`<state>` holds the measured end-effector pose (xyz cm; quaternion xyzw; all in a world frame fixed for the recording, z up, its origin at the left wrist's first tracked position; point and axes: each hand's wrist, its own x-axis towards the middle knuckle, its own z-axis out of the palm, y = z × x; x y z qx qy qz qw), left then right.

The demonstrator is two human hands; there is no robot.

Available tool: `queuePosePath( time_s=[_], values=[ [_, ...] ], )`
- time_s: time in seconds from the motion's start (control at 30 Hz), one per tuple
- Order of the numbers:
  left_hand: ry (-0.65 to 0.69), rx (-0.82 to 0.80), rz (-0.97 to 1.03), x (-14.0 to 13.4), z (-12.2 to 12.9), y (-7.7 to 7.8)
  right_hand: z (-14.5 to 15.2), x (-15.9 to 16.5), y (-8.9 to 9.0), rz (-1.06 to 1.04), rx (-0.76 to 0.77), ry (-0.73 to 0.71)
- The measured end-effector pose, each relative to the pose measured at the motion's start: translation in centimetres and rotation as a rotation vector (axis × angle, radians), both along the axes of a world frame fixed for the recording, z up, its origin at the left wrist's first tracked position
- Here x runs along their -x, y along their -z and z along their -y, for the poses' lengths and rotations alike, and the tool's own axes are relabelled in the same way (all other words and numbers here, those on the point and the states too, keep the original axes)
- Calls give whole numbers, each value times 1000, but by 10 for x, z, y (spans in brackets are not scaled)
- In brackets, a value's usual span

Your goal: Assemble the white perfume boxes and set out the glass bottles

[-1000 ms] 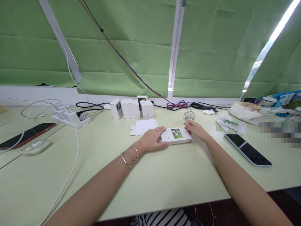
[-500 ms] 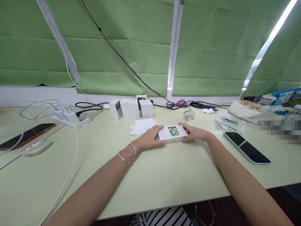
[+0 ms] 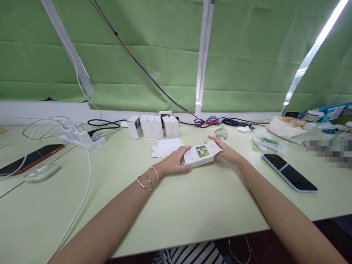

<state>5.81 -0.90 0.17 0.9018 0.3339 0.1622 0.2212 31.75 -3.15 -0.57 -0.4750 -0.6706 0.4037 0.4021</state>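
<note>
A small white cardboard box (image 3: 196,157) with a picture of white flowers on green lies between my hands, low over the table or on it. My left hand (image 3: 176,160), with bracelets on the wrist, grips the box's left end, thumb along the near side. At the right end, my right hand (image 3: 224,151) is closed round the box, with the top panel's right edge tilted up over its fingers. Part of the right fingers is hidden behind that edge. Just behind the box lies a flat white piece of card (image 3: 167,147).
Several white boxes (image 3: 156,127) stand behind the card. A clear glass ornament (image 3: 221,132) sits past my right hand. On the right are a phone (image 3: 288,172), a plastic packet (image 3: 268,143) and a cloth bag (image 3: 284,127); on the left, a power strip (image 3: 89,141) and cables.
My right hand has shifted under and behind the box's right end, and the panel there now tilts up. My left hand has stayed nearly in place.
</note>
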Motion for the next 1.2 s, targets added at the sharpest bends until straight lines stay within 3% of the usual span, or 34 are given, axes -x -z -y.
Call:
queuePosePath(
  time_s=[0.2, 0.37, 0.63, 0.77, 0.97, 1.2],
  values=[
    [-15, 59, 47, -2, -1, 2, -5, 5, 5, -30, -18, 130],
    [-12, 76, 75, -1, -3, 4, 0, 2, -2, -7, 31, 28],
    [-6, 47, 31, -2, -2, 4, 7, -9, -10, 329, 145, -23],
    [-14, 63, 22, -2, -2, 3, 7, -8, -9, 228, 191, -78],
    [-5, 65, 36, 0, -2, 1, 3, -3, -5, 40, 134, -28],
    [-11, 54, 32, -1, -1, 1, 3, -14, -5, -74, 256, -376]
  ],
)
